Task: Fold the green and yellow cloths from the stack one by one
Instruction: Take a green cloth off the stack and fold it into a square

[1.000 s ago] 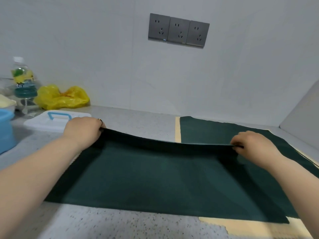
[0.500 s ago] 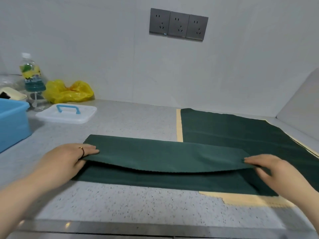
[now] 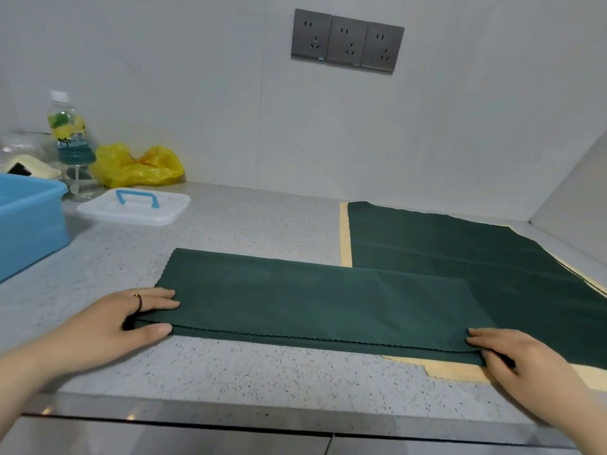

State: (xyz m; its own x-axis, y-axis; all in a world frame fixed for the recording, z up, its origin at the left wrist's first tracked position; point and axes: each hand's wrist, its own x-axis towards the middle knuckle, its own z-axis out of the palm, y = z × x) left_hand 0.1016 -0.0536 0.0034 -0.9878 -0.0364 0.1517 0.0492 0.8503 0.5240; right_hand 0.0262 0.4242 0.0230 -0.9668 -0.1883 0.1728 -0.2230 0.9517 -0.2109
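As 2 hands [image 3: 108, 326] [image 3: 522, 359] pinch 1 cloth [image 3: 312, 300], 3 sockets [image 3: 347, 41]

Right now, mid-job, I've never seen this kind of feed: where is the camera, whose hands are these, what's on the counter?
No machine here: a person works bare-handed, and the view comes from a camera on their head, looking down. The left hand and right hand each pinch an end of a folded green cloth lying on the speckled counter. To its right, partly under it, lies the stack, green on top, yellow cloth edges showing. Far left: a blue tub, white lid, bottle and yellow bag.
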